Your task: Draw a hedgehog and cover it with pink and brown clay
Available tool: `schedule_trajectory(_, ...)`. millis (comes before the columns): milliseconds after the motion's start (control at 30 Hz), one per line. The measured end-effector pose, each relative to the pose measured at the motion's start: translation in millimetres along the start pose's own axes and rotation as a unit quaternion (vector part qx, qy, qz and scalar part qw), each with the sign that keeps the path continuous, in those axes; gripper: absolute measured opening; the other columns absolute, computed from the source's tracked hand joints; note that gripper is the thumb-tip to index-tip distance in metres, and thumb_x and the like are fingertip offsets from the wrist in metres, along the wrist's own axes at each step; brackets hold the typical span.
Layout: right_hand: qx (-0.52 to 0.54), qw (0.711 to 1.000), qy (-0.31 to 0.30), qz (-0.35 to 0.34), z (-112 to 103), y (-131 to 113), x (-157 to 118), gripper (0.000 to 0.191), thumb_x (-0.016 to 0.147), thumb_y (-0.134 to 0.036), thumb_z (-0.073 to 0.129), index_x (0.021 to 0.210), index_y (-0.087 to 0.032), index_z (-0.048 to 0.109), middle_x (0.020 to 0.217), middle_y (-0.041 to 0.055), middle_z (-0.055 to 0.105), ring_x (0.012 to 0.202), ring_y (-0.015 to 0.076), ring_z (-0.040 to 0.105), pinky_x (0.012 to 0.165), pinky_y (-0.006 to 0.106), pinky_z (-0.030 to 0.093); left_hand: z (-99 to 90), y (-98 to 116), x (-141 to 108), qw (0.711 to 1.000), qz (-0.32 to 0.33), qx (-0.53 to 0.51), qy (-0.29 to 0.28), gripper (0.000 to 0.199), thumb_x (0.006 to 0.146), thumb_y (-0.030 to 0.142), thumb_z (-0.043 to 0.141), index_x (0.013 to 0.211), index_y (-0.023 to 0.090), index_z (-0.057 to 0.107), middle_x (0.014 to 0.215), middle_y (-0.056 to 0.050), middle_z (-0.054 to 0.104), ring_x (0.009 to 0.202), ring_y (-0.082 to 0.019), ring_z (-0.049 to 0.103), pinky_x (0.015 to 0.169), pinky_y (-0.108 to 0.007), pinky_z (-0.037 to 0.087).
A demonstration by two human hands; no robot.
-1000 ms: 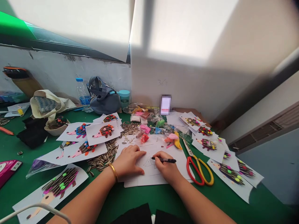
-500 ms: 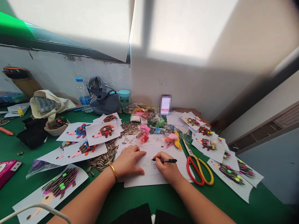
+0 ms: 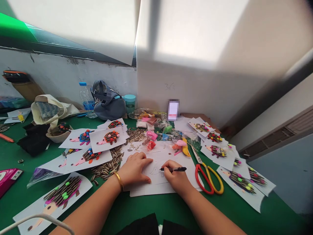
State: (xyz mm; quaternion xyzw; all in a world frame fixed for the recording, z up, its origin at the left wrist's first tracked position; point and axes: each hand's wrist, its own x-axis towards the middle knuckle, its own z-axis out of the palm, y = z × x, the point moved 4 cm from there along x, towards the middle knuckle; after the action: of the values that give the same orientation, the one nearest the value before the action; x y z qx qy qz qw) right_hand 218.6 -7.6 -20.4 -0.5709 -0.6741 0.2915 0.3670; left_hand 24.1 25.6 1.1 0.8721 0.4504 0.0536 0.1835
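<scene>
A sheet of white paper [image 3: 156, 189] lies in front of me with a small line drawing [image 3: 154, 169] on it. My right hand [image 3: 176, 174] grips a black pen [image 3: 179, 169], its tip touching the paper at the drawing's right side. Flat on the left part of the sheet rests my left hand [image 3: 135, 169], fingers and thumb apart. Just beyond the hands sit packets of coloured clay, among them a red packet [image 3: 151, 145] and a yellow lump [image 3: 186, 150]. Sunflower seeds [image 3: 107, 165] are heaped left of my left hand.
Scissors [image 3: 206, 176] with red and yellow handles lie right of the paper. Hedgehog pictures made with seeds [image 3: 65, 192] stand in groups at left and right. Behind are a phone [image 3: 173, 110], a blue-grey bag [image 3: 107, 106], a water bottle [image 3: 86, 96] and a cup [image 3: 130, 104].
My right hand and the pen have shifted very slightly to the right, and a few more lines show at the drawing's lower right. My left hand has stayed put.
</scene>
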Motion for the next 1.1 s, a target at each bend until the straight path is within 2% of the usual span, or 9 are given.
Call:
schedule_trajectory(800,-0.003,1.000,-0.006,0.013,-2.6,1.0,-2.7,0.016,0.079,-0.018,0.047,0.073,-0.021,0.062,0.070,0.0005,0.063,0.068,0.0174,0.059,0.062,0.027,0.042,0.7,-0.9,0.4,1.000,0.001,-0.004,0.001,0.080,0.059,0.057,0.083,0.131,0.033,0.057,0.116,-0.007,0.056,0.110,-0.031,0.051,0.095,-0.042,0.039)
schedule_trajectory(1100,-0.010,1.000,-0.006,0.012,-2.5,0.0,-1.8,0.015,0.082,-0.020,0.048,0.077,-0.020,0.063,0.075,0.0011,0.065,0.072,0.0177,0.059,0.066,0.028,0.043,2.1,-1.6,0.3,1.000,0.002,-0.001,0.005,0.080,0.058,0.058,0.083,0.130,0.033,0.057,0.114,-0.006,0.056,0.109,-0.030,0.051,0.095,-0.042,0.039)
